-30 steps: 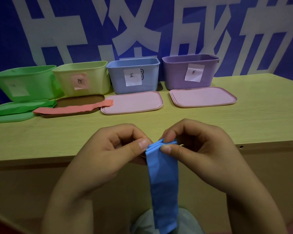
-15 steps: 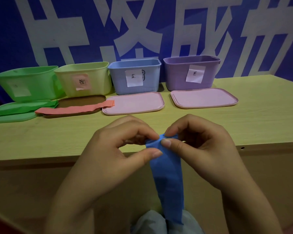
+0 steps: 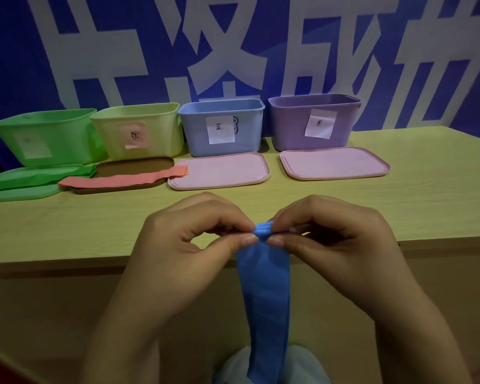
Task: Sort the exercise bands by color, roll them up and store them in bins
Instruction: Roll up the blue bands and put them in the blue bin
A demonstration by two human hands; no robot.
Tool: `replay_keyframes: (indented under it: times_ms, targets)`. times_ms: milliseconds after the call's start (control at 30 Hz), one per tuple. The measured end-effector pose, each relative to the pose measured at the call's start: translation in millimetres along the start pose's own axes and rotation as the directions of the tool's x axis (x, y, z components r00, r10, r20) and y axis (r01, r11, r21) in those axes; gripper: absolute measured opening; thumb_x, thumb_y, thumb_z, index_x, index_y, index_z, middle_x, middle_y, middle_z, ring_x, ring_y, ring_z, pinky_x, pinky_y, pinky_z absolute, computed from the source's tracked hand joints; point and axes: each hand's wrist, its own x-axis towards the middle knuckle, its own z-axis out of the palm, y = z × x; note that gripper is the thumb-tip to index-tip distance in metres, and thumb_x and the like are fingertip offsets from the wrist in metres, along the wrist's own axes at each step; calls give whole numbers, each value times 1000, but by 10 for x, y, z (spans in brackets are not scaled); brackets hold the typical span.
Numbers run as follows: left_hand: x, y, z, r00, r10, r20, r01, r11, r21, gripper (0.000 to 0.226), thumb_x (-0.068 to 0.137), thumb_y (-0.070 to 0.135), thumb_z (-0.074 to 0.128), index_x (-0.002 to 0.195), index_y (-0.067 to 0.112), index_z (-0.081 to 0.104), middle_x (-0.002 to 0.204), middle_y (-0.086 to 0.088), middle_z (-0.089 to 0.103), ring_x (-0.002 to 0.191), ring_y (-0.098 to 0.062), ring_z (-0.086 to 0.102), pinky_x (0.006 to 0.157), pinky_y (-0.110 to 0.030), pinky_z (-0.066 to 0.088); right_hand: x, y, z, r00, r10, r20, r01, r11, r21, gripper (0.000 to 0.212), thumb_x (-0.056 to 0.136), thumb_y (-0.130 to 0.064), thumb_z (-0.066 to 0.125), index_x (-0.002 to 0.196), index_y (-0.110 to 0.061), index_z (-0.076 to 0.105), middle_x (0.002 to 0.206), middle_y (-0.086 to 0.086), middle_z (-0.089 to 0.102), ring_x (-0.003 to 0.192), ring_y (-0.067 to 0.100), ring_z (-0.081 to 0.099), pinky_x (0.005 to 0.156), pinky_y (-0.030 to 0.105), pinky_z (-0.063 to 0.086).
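Both thumbs and forefingers are pinching the top end of a blue exercise band [image 3: 263, 295], one hand at each edge. The left hand [image 3: 183, 253] is gripping the left corner, the right hand [image 3: 336, 245] the right corner, and the other fingers of each hand are curling loosely behind. Between the fingertips a small tight roll [image 3: 264, 228] is showing, several turns thick. A second ago that end was only a flat fold held upright; half a second ago it was being tucked over. So the rolling is now under way, though most of the band is hanging unrolled, straight down past the front edge of the wooden table [image 3: 427, 200] toward the person's lap.

Farther out on the table, four open bins are standing in a row against a blue wall: a green bin [image 3: 45, 134], a yellow bin [image 3: 139, 128] with a pink label, a blue bin [image 3: 222, 126] and a purple bin [image 3: 313, 120]. A lid is lying flat in front of each. A green band [image 3: 39, 177] and a pink band [image 3: 122, 179] are lying unrolled across the left lids. Judging by colour, the blue bin directly ahead is probably where this roll is going once it is finished.
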Motion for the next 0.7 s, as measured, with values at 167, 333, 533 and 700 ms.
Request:
replay_keyframes:
  times_ms: [167,333,533,700]
  targets:
    - [8,-18,4,1000,-4,2,4,1000,-3,12,75,28,66,87,28,68,85,11,66,82,-12,65,71,-16,48,-11,-3,40,1000,-1,-21,1,1000,-3,3,81,-29,62,83,-27,61,84,-9,63,78,7,63,62,21,52]
    - [-7,-17,25,999,21,-26,-22,1000,-12,12,76,25,66,88,28,67,87,10,66,83,-12,65,72,-18,50,-11,-13,52,999,24,-29,-23,999,38,3,81,-29,61,82,-27,60,83,-9,63,75,8,63,59,25,52]
    - [-58,-5,90,983,-8,-185,-4,998,-62,22,72,24,70,89,34,58,88,13,65,85,-8,64,76,-14,48,-27,-15,52,996,84,-41,-79,989,124,36,76,-27,68,111,-32,60,86,-14,63,79,1,64,69,8,48]
    - [-39,-12,174,978,-78,-196,34,975,-219,25,70,22,72,88,35,61,88,11,68,86,-11,67,76,-18,51,32,-24,13,996,81,-34,-82,997,-10,18,77,-21,68,92,-31,68,83,-14,67,80,4,64,69,13,51]
